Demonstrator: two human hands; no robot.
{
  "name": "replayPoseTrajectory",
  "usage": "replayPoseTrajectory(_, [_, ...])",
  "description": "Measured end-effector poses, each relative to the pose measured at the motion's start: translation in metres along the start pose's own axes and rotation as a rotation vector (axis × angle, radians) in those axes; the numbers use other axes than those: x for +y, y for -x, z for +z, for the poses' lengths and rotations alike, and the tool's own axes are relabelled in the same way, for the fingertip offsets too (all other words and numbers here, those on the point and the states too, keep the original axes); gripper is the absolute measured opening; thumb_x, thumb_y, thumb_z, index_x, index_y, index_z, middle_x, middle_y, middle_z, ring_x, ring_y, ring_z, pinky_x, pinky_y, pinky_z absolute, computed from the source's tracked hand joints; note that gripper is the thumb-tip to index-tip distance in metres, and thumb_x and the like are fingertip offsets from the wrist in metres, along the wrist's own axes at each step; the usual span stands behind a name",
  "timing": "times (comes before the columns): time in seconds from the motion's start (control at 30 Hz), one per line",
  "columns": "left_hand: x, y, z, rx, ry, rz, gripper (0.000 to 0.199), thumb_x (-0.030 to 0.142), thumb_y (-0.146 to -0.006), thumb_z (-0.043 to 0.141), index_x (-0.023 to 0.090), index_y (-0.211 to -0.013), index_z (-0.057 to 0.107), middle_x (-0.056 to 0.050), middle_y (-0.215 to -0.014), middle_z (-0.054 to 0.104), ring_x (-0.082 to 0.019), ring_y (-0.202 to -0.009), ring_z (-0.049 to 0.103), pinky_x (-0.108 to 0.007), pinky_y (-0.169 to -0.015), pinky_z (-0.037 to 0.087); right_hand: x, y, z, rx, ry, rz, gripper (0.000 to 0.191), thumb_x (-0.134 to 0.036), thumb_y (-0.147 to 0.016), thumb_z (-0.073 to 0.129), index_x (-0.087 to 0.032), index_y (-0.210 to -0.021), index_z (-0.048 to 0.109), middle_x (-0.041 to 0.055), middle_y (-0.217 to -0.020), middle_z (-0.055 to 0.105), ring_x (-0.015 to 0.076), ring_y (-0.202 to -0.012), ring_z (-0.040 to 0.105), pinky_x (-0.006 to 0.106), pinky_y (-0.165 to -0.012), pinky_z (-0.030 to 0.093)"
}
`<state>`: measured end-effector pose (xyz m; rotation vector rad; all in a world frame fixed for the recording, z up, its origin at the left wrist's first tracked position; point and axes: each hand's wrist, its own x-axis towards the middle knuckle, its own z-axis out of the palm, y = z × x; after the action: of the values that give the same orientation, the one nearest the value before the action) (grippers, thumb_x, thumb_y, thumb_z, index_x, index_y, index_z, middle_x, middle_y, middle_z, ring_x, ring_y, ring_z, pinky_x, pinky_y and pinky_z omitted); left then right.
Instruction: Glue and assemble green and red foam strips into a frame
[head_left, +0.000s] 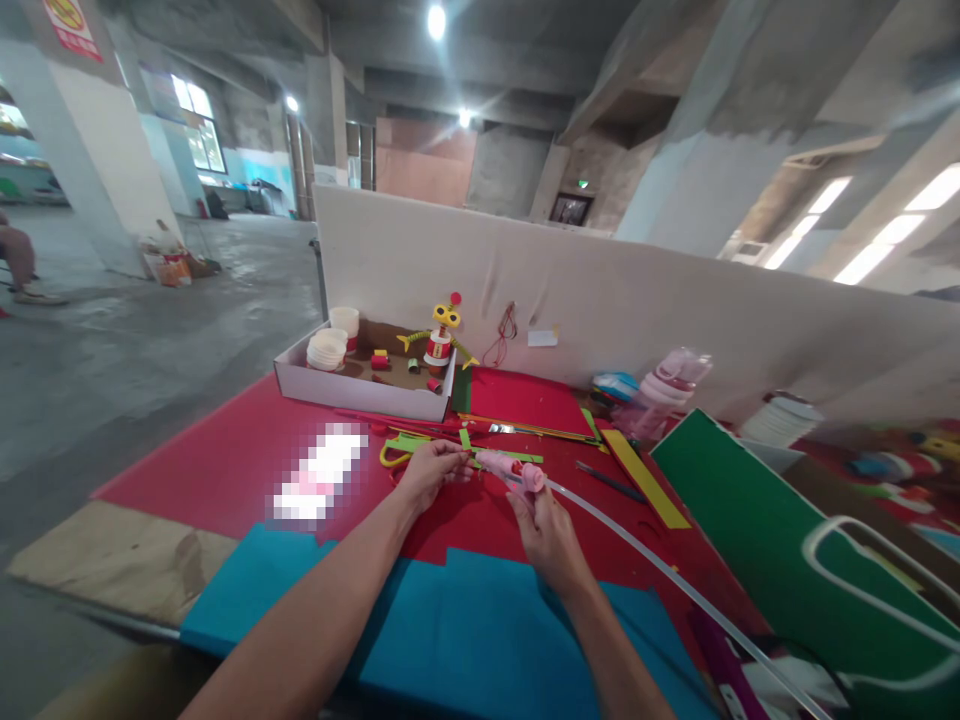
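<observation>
My right hand [546, 528] is wrapped round the handle of a pink glue gun [504, 466]. Its nozzle points left, towards my left hand. A long whitish glue stick [637, 545] trails from the back of the gun to the lower right. My left hand [433, 474] is pinched closed just by the nozzle; whatever is between its fingertips is too small to name. Around the fingertips are green paper strips [517, 458]. Yellow-handled scissors [391, 456] lie on the red table covering [450, 530], left of my left hand.
Behind is a shallow box [360, 398] with white paper cups [327, 350], small red pieces and a yellow-headed figure [440, 345]. A yellow strip [645, 480], a dark pen-like tool [609, 481], a pink bottle [667, 385] and a green board [739, 530] are right. Blue sheets [472, 630] cover the near edge.
</observation>
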<state>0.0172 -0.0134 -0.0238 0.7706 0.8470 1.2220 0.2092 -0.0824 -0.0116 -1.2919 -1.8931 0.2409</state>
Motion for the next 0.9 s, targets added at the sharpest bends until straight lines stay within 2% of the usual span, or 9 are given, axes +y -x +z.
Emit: replayPoseTrajectory(0.9, [0.0019,0.0017,0.0010,-0.003,-0.022,0.008,0.021,0.016,-0.066,0.077,0.010,-0.076,0.059,-0.007,-0.063,0.067,-0.014,-0.055,0.065,-0.025,-0.058,0.054,0.0041,0.0012,0.0035,0.025,0.087,-0.052,0.030,-0.039,-0.094,0.041,-0.015,-0.105,0.054,0.0144,-0.091,0.070,0.0267,-0.081,0.069,0.033,-0.064,0.053])
